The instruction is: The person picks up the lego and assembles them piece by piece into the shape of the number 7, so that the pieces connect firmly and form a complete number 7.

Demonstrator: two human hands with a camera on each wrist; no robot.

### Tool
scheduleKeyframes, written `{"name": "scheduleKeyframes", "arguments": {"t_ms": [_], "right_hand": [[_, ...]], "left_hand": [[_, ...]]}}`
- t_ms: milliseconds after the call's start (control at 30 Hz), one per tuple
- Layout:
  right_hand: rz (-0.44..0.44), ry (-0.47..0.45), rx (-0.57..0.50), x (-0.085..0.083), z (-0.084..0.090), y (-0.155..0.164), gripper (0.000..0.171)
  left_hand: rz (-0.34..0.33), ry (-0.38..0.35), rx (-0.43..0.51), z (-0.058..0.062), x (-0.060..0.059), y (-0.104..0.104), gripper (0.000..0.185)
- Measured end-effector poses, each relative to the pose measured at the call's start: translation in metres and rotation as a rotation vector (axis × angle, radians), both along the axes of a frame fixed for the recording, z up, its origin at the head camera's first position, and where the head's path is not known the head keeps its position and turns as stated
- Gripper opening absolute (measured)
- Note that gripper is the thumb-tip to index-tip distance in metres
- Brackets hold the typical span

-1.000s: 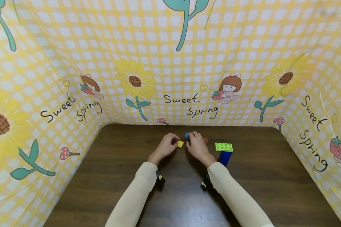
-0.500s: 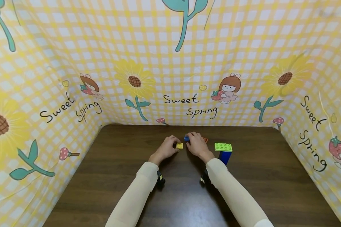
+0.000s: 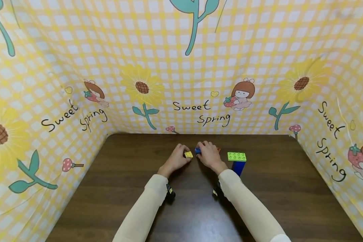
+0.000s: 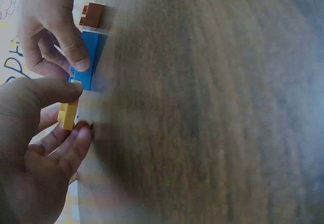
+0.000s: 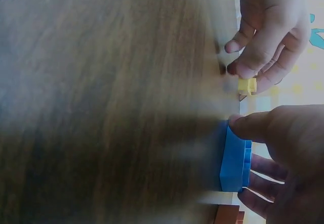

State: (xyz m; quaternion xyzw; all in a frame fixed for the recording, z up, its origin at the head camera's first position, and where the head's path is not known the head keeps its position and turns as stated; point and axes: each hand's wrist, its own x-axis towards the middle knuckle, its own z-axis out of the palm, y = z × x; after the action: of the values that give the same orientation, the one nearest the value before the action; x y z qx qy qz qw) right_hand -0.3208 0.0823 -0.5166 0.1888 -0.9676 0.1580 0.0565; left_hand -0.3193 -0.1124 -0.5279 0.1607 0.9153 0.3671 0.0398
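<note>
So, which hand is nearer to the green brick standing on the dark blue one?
The right hand. It holds a blue brick just left of the green brick, not touching it. The left hand pinches a yellow brick farther left.

The desk (image 3: 115, 188) is dark wood-grain with a smooth, faintly glossy finish. The yellow brick (image 3: 188, 154), blue brick (image 3: 197, 151) and green brick (image 3: 237, 156) look like smooth, hard plastic. The backdrop (image 3: 181, 67) is thin, slightly shiny printed sheeting, wrinkled. The sleeves (image 3: 145, 205) are matt cream cloth.
</note>
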Motion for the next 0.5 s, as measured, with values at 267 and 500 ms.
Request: {"name": "scheduleKeyframes", "arguments": {"t_ms": [267, 500], "right_hand": [[-0.002, -0.058, -0.071, 0.0015, -0.0048, 0.001, 0.033], [-0.015, -0.114, -0.071, 0.0021, -0.0027, 0.0002, 0.042]], "left_hand": [[0.018, -0.011, 0.013, -0.0016, 0.0009, -0.0031, 0.038], [0.087, -0.036, 0.132, -0.005, 0.0027, -0.0082, 0.036]]}}
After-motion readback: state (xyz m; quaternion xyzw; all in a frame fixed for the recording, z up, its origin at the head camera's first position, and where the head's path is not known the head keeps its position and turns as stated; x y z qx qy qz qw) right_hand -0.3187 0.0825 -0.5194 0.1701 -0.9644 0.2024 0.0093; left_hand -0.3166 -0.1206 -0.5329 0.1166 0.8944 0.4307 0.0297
